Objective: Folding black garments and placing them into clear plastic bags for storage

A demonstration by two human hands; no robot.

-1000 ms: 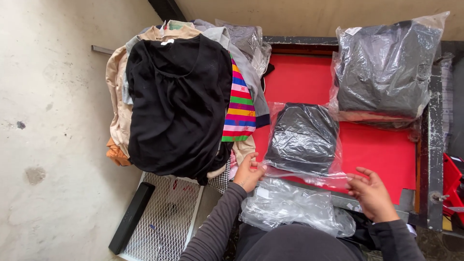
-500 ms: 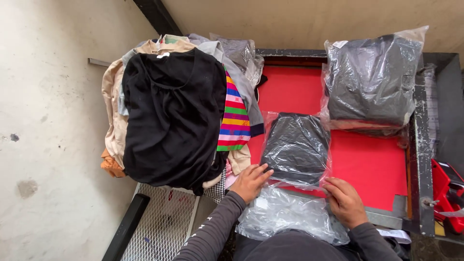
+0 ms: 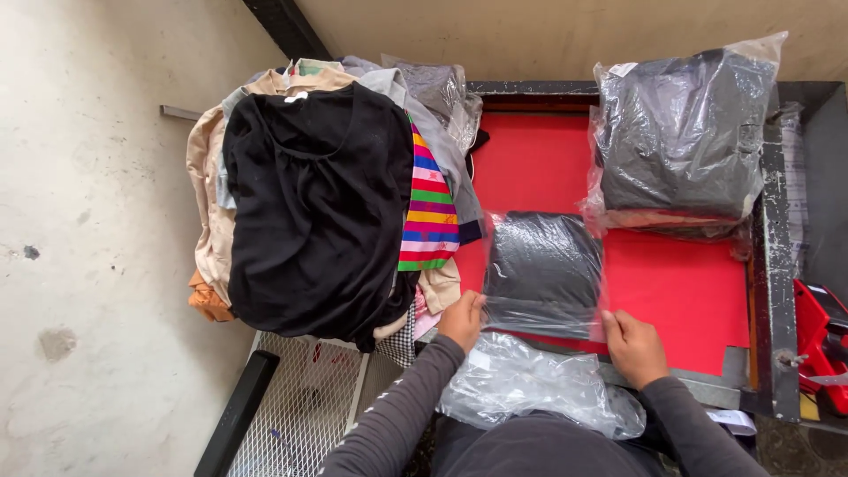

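Note:
A folded dark garment in a clear plastic bag (image 3: pixel 543 269) lies on the red table top (image 3: pixel 680 291). My left hand (image 3: pixel 464 320) grips the bag's near left corner. My right hand (image 3: pixel 633 346) pinches the bag's near right edge, fingers on the plastic flap. Below my hands, a bundle of empty clear bags (image 3: pixel 530 389) rests on my lap.
A pile of loose clothes topped by a black top (image 3: pixel 314 212) with a striped garment (image 3: pixel 428 208) sits left of the table. A stack of bagged dark garments (image 3: pixel 680 137) lies at the far right. A red tape dispenser (image 3: pixel 821 340) stands at the right edge; a wire basket (image 3: pixel 305 406) below left.
My right hand has moved in from the right to the bag's near edge. Both hands now press close to the bag's bottom corners.

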